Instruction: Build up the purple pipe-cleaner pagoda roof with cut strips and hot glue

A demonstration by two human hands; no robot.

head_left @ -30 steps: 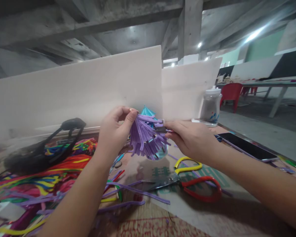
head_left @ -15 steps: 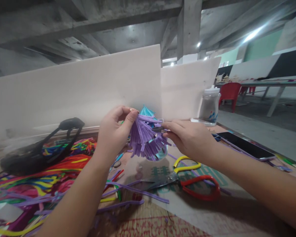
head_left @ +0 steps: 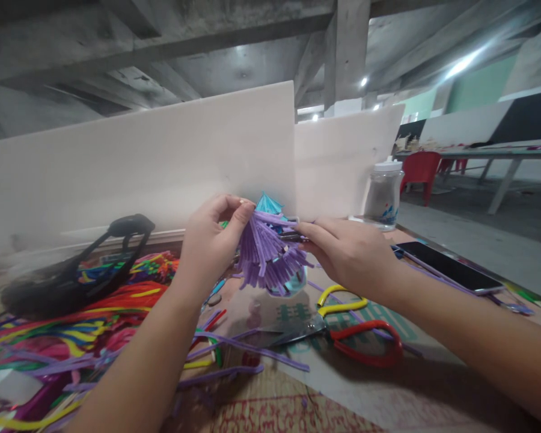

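Note:
My left hand is closed in a pinch on the top of a purple pipe-cleaner piece, which fans out in tiered strips like a small roof. From the right, my right hand is closed around a slim dark metal tool whose tip reaches into the purple strips; most of it is hidden by my fingers. Just behind stands a turquoise pointed piece, partly covered by the purple one. Beneath my hands, scissors with one yellow and one red handle lie on the table.
Loose purple pipe cleaners lie around the scissors. At the left are a heap of coloured pipe cleaners and a black strapped object. A phone and a clear bottle stand right. White boards rise behind.
Both hands stay nearly in place. My left hand and the purple piece have shifted very slightly, and a bit more of the dark tool shows beside my right fingers.

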